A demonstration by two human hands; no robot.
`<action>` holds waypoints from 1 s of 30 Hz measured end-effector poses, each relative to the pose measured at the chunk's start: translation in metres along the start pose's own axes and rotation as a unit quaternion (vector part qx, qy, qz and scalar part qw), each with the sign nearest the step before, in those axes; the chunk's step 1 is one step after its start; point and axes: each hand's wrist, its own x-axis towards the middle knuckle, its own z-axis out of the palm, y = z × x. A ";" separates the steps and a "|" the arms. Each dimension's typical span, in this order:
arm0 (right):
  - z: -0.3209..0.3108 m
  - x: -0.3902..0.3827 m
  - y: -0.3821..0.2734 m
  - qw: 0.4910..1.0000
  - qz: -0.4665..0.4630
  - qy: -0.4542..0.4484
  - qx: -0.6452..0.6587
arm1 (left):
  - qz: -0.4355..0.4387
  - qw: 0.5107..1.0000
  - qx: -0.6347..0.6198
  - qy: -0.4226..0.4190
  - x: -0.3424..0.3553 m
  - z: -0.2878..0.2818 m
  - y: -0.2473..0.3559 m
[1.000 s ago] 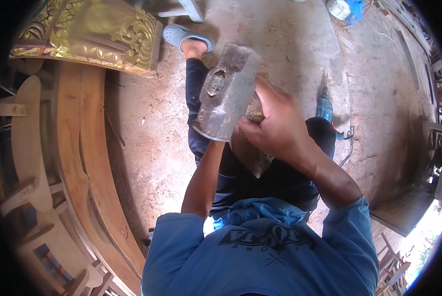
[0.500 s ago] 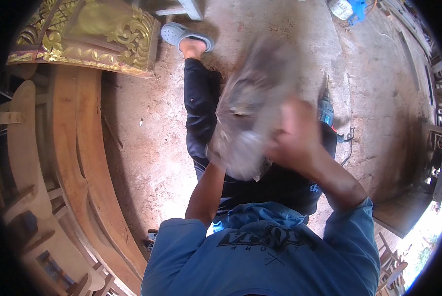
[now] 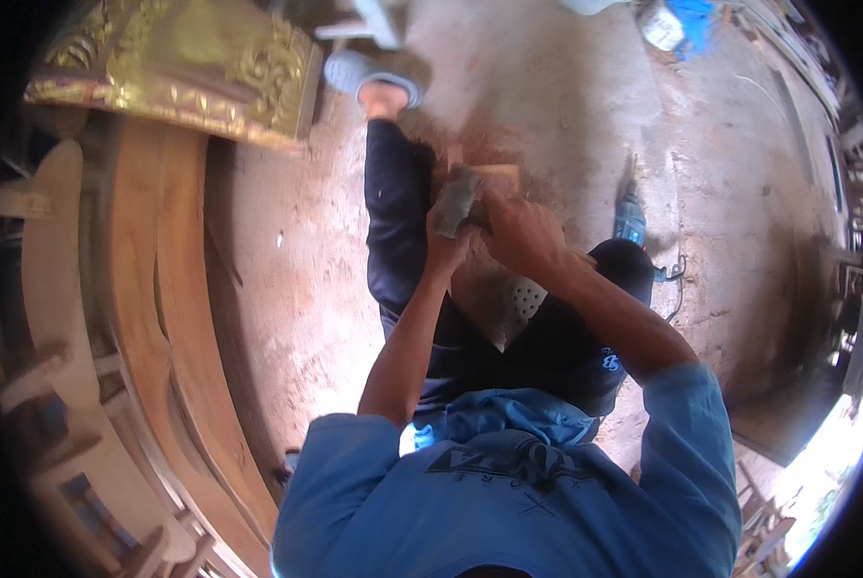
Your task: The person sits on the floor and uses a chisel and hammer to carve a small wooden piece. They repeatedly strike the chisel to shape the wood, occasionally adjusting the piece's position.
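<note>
In front of my lap both hands are close together. My right hand (image 3: 520, 236) is closed round the handle of what looks like a hammer; its blunt grey head (image 3: 457, 202) points left, in front of my left hand (image 3: 445, 241). The left fingers look closed, but the hammer head and blur hide what they hold, if anything. Just past the hands, low over the floor, a reddish-brown piece of wood (image 3: 501, 176) shows in part.
A power drill (image 3: 630, 220) with a cord lies right of my knee. Long wooden boards (image 3: 176, 260) and chair-like frames (image 3: 61, 279) fill the left. A gold carved panel (image 3: 181, 72) stands far left; a white container with blue plastic (image 3: 665, 27) is far right.
The blurred, translucent plastic bag that was in front of my hands is out of them now. A hammer-like tool is in my right hand, and both hands have come together.
</note>
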 end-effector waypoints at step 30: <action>0.008 -0.139 0.121 0.904 0.327 0.110 0.252 | 0.012 0.976 -0.176 0.124 0.079 -0.036 0.117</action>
